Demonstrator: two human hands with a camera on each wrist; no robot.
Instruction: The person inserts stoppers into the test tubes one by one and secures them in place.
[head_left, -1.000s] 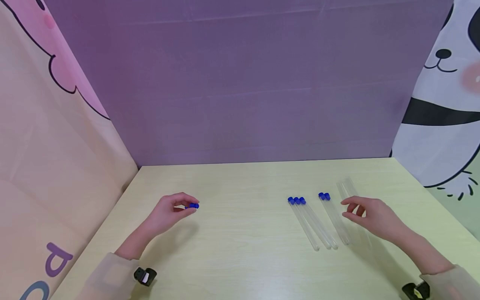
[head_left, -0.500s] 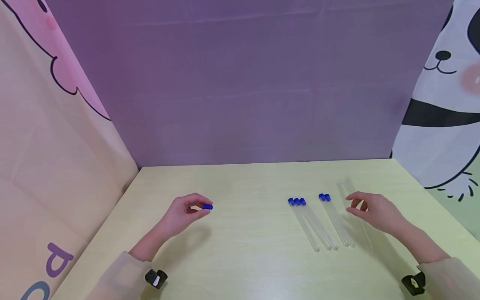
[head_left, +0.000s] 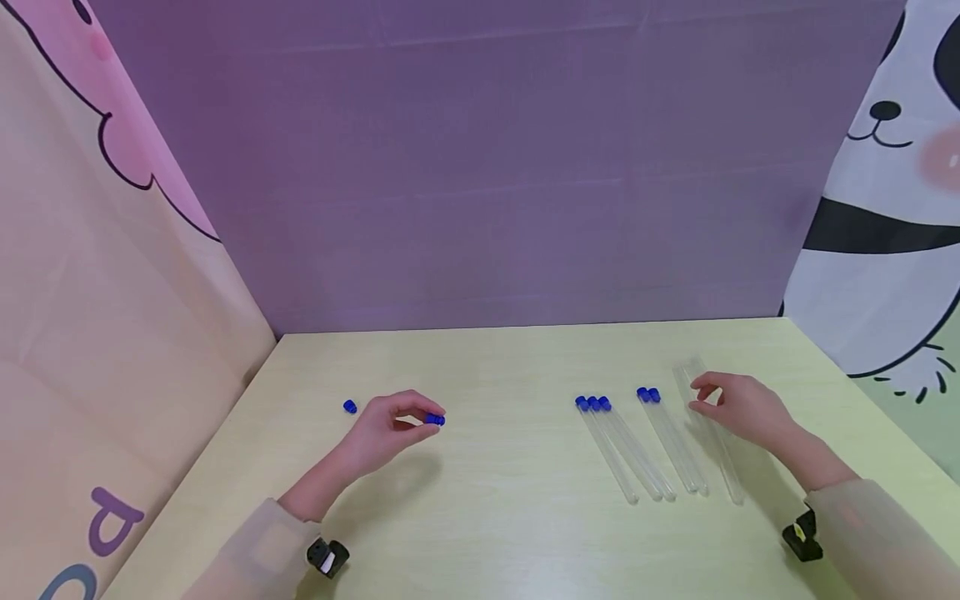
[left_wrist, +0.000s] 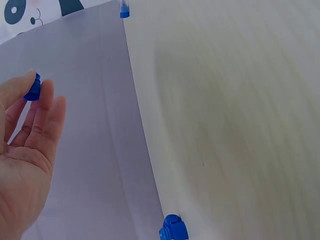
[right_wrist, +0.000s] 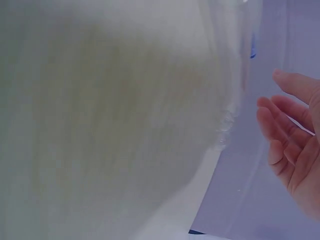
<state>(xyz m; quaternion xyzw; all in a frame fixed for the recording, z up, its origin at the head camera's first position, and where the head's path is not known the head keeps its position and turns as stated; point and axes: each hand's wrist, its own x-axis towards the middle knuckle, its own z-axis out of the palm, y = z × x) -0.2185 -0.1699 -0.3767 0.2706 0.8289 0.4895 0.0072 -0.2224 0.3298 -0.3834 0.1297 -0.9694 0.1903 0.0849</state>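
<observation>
Between thumb and fingertips my left hand (head_left: 396,425) pinches a small blue cap (head_left: 435,419), held above the table; the left wrist view shows the cap (left_wrist: 33,89) narrowing at its upper end. Clear test tubes without caps (head_left: 731,479) lie at the right. Over their upper part is my right hand (head_left: 742,410), its thumb and index finger apart with nothing between them. To their left lie two tubes with blue caps (head_left: 675,450), then three more capped tubes (head_left: 617,454).
Behind my left hand, a loose blue cap piece (head_left: 350,407) lies on the pale wooden table (head_left: 480,533). A purple cloth (head_left: 495,167) hangs along the back edge, with printed cloths at both sides. Each wrist wears a black camera.
My left hand has moved right with the cap, uncovering the loose blue piece behind it. My right hand has shifted slightly away from me over the capless tubes.
</observation>
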